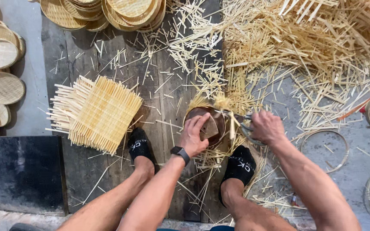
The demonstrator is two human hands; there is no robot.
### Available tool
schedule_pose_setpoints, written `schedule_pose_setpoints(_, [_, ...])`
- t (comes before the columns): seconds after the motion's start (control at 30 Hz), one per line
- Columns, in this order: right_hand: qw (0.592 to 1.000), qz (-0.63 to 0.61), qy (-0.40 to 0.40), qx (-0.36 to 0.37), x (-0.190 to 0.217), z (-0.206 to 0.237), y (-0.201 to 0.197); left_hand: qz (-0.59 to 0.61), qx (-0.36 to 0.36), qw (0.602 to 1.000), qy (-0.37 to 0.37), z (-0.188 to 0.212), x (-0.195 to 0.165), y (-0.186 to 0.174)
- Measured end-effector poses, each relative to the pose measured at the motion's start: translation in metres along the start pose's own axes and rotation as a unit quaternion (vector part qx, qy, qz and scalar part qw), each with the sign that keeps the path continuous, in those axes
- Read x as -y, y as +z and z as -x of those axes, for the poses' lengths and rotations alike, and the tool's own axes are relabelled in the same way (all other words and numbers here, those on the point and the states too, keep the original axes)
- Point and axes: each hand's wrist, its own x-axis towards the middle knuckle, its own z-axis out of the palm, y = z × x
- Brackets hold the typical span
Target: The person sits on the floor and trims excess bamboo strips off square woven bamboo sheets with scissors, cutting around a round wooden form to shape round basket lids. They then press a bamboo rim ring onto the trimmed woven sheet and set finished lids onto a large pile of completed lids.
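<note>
Half the round mould (206,124) hides under left hand (192,136).

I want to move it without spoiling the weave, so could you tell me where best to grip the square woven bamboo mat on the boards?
Probably grip the square woven bamboo mat at its tight woven middle, coming from above; loose strip ends fringe its edges.

Left hand (193,134) pressing down; right hand (267,127) fisted.
</note>
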Motion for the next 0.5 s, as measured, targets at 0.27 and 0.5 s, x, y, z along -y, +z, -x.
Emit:
schedule_pose_setpoints(0.27, [0.995,-0.015,-0.031,-0.099,0.005,-0.005,0.000,-0.002,0.102,0.994,0.039,-0.010,-0.004,-0.014])
schedule_pose_setpoints(0.5, [1.000,-0.003,-0.002,-0.002,0.003,-0.004,-0.005,0.028,-0.128,0.988,-0.084,0.005,-0.023,0.009])
